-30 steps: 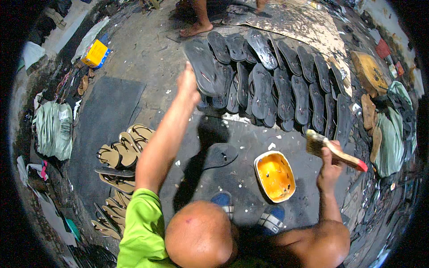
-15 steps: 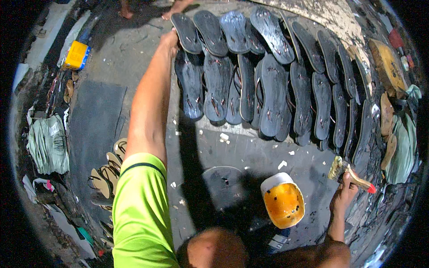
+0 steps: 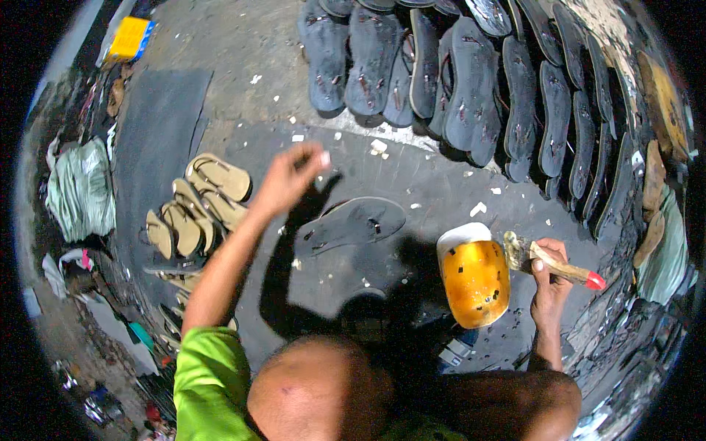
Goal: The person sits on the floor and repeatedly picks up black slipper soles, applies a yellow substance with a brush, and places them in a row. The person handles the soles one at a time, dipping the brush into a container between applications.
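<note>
My left hand (image 3: 289,181) hovers over the grey floor with loosely curled fingers and nothing in it, just left of a single black sandal sole (image 3: 351,225) lying flat. My right hand (image 3: 548,282) grips a brush (image 3: 553,262) with a wooden handle and red tip; its bristles sit at the rim of a yellow bowl (image 3: 475,284) holding amber liquid. Rows of black soles (image 3: 456,81) lie spread on the floor farther out.
A pile of tan sandals (image 3: 195,213) lies to the left beside a dark mat (image 3: 158,140). A grey-green sack (image 3: 81,187) and a yellow box (image 3: 129,37) are at the far left. More soles and brown pieces (image 3: 662,103) line the right edge. White scraps dot the floor.
My left arm has pulled back from the far rows of soles to above the single sole. My right hand with the brush stays by the yellow bowl.
</note>
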